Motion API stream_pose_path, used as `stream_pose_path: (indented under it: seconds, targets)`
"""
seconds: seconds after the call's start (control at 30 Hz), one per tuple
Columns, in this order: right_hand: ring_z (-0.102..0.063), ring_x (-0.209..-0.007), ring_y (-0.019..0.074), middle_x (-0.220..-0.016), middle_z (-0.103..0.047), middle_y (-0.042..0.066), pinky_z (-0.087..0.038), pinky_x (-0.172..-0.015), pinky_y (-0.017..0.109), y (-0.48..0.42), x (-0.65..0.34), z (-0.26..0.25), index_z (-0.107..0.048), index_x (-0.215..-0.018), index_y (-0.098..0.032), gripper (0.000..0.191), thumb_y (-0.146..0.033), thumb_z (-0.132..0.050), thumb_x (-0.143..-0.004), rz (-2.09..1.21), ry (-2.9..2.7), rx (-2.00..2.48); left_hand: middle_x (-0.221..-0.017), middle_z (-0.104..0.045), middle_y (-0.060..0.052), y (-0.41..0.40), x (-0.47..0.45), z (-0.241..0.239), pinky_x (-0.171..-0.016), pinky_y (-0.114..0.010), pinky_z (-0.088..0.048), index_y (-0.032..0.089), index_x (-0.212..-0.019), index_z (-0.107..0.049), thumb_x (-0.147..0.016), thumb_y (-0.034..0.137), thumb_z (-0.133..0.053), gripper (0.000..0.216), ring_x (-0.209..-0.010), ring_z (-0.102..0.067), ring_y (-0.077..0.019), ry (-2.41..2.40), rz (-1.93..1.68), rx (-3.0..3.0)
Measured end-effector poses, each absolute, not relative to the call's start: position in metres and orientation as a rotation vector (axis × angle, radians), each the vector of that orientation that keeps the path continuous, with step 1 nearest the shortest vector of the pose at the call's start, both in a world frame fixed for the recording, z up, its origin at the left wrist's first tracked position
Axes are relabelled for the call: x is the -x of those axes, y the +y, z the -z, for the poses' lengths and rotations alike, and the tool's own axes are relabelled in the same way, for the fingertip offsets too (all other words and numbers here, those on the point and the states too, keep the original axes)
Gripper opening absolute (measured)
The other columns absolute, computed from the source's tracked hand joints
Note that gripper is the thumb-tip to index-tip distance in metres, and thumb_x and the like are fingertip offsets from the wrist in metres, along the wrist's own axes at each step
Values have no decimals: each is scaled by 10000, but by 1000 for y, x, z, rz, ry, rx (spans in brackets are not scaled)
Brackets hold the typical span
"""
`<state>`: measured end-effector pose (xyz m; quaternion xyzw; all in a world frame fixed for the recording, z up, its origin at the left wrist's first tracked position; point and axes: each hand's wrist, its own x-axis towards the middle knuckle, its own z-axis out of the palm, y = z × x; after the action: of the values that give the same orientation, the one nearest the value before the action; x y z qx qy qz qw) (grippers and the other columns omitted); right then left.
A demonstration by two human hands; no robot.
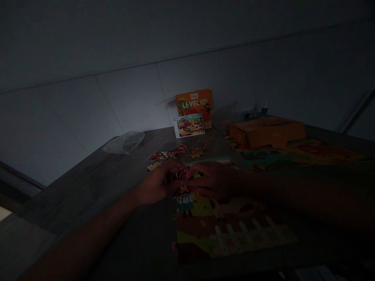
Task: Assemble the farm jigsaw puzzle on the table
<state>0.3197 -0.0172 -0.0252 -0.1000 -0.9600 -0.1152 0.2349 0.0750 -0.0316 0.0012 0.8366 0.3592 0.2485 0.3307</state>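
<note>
The scene is very dark. My left hand (158, 183) and my right hand (213, 181) meet over the upper edge of a partly joined farm jigsaw (234, 234) on the grey table (96, 183). The fingers of both hands are curled and pinch a small reddish puzzle piece (185, 173) between them. Several loose pieces (175, 153) lie just beyond my hands.
An orange puzzle box (195, 104) stands against the wall with a picture card (190, 125) leaning on it. An orange box lid (266, 132) rests on another puzzle picture (307, 154) at the right. A clear plastic bag (124, 142) lies at the left.
</note>
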Motion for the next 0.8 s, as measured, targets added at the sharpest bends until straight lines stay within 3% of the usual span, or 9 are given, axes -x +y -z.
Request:
stream_pose_path:
  seconds: [0.3,0.43,0.57,0.8]
  targets:
    - [-530,-1038,244,-1103,-551,159,-502,-860,396,-16,-319,25,-645,-1191,-133,347,-176,-538,-864,334,-2638,317,-847,-648,-22,-28,-74,2,-598,-241,-450,169,-1100,-567,-913,366,-582,272,-711,-589,-150,920,-676,-2196]
    - [-528,-978,227,-1051,-551,142,-499,-830,379,-18,-319,22,-677,-1082,-152,266,-173,-531,-861,355,-2637,329,-795,-669,-32,-26,-73,4,-620,-253,-460,157,-1228,-531,-965,427,-496,379,-702,-612,-156,808,-725,-2044]
    - [-518,-938,223,-1013,-550,148,-492,-781,356,-19,-319,21,-679,-973,-147,207,-144,-505,-862,412,-2653,313,-799,-683,-38,-29,-75,5,-613,-255,-475,155,-1348,-457,-928,415,-569,507,-703,-629,-161,798,-637,-1921]
    - [-520,-949,215,-1032,-547,133,-494,-795,354,-20,-319,22,-659,-1032,-148,219,-169,-521,-864,423,-2628,317,-769,-692,-38,-29,-76,9,-595,-258,-493,148,-1193,-502,-872,392,-654,431,-669,-631,-160,874,-586,-1882]
